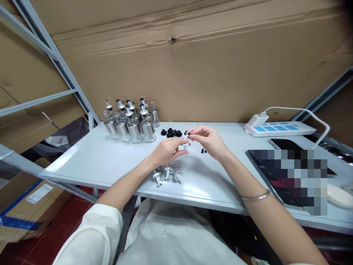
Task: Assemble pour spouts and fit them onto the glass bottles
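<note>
My left hand (165, 151) is closed around a silver bottle pourer (185, 146), held above the table with its stem downward. At the pourer's top, my right hand (208, 140) pinches a small black cap (187, 133); whether the cap is seated cannot be made out. Below my left hand lie several loose silver pourers (167, 173). Just beyond the hands is a cluster of black stoppers (171, 133). A few tiny black pieces (202, 151) lie under my right hand. Several glass bottles with metal bands (134, 129) stand at the back left, some topped with pourers.
The white table (104, 165) backs onto a cardboard wall (193, 73). On the right are a power strip (281, 129) with a plugged-in charger (257, 119), a phone (284, 144), a partly blurred tablet (264, 173) and a white rounded object (340, 195). Metal shelf posts (63, 66) rise at left.
</note>
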`<action>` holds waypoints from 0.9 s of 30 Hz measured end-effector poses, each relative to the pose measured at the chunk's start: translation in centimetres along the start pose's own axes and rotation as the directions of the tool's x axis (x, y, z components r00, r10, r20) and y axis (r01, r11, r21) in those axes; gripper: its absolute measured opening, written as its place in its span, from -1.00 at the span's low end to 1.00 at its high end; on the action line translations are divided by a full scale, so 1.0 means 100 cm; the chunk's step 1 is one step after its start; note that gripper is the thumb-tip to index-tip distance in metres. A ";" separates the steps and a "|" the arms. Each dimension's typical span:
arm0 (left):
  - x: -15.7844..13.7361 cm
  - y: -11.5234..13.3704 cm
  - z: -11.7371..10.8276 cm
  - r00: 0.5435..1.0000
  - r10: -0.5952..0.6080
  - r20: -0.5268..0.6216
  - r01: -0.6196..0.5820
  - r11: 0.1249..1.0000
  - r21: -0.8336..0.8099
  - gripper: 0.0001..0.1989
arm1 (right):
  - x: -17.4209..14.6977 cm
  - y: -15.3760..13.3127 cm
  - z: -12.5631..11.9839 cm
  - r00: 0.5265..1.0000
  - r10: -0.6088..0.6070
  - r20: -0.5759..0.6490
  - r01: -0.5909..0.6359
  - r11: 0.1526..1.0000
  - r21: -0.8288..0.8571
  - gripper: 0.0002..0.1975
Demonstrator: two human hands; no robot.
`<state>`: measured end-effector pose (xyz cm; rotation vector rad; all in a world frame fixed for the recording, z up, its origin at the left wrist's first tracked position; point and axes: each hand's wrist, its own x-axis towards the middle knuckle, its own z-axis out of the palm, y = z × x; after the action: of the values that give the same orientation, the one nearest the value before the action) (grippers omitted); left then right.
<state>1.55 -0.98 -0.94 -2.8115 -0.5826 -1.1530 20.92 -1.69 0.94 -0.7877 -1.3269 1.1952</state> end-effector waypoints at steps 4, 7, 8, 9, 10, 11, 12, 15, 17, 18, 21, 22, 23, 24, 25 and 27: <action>0.001 0.001 0.000 0.999 0.032 -0.043 -0.031 0.999 0.005 -0.70 | -0.002 -0.006 0.004 0.998 0.056 0.018 -0.058 0.991 0.118 -0.84; 0.002 0.001 0.000 0.999 0.025 -0.036 -0.024 1.000 0.016 -0.70 | -0.003 -0.011 0.008 0.982 0.181 0.044 -0.186 0.938 0.292 -0.89; 0.002 0.000 0.001 0.999 0.021 -0.033 -0.020 1.000 0.020 -0.70 | -0.003 -0.013 0.009 0.970 0.232 0.068 -0.241 0.917 0.317 -0.90; 0.001 0.000 0.001 0.999 0.016 -0.031 -0.016 1.000 0.021 -0.69 | -0.003 -0.014 0.009 0.955 0.277 0.103 -0.296 0.899 0.322 -0.89; 0.001 -0.001 0.001 1.000 0.010 -0.029 -0.010 1.000 0.022 -0.69 | -0.003 -0.015 0.008 0.939 0.313 0.143 -0.342 0.884 0.317 -0.88; 0.001 -0.001 0.002 1.000 0.006 -0.029 -0.005 1.000 0.024 -0.69 | -0.003 -0.015 0.007 0.924 0.336 0.184 -0.378 0.873 0.308 -0.86; 0.001 -0.001 0.002 1.000 0.003 -0.028 -0.003 1.000 0.025 -0.69 | -0.003 -0.015 0.006 0.912 0.348 0.217 -0.402 0.865 0.301 -0.85; 0.001 0.001 0.001 1.000 0.013 -0.011 -0.013 1.000 0.024 -0.69 | -0.003 -0.015 0.004 0.897 0.365 0.250 -0.430 0.852 0.298 -0.87; 0.001 0.002 0.001 1.000 0.012 0.013 -0.012 1.000 0.019 -0.70 | -0.003 -0.015 0.003 0.891 0.381 0.246 -0.444 0.844 0.301 -0.89; 0.002 0.003 0.001 1.000 0.004 0.027 -0.005 1.000 0.017 -0.70 | -0.003 -0.015 0.003 0.888 0.389 0.245 -0.451 0.839 0.303 -0.90; 0.002 0.003 0.001 0.998 -0.019 0.059 0.018 1.000 0.014 -0.70 | -0.003 -0.014 0.003 0.886 0.397 0.240 -0.457 0.833 0.312 -0.91; 0.002 0.003 0.001 0.998 -0.022 0.063 0.022 1.000 0.012 -0.69 | -0.003 -0.014 0.003 0.887 0.395 0.239 -0.456 0.833 0.314 -0.91; 0.002 0.003 0.001 0.998 -0.023 0.064 0.022 1.000 0.009 -0.69 | -0.003 -0.014 0.003 0.888 0.393 0.237 -0.453 0.834 0.315 -0.91; 0.002 0.003 0.001 0.998 -0.019 0.061 0.019 1.000 0.004 -0.69 | -0.004 -0.014 0.003 0.890 0.391 0.235 -0.450 0.835 0.315 -0.90; 0.002 0.003 0.001 0.998 -0.015 0.054 0.015 1.000 -0.001 -0.69 | -0.004 -0.014 0.002 0.891 0.390 0.234 -0.449 0.836 0.316 -0.90; 0.002 0.004 0.001 0.999 -0.005 0.044 0.006 1.000 -0.010 -0.70 | -0.004 -0.014 0.002 0.892 0.389 0.230 -0.447 0.836 0.319 -0.89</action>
<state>1.87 -1.26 -0.82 -2.8524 -0.5897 -1.1006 21.05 -2.45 2.16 -0.7424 -1.0288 1.8292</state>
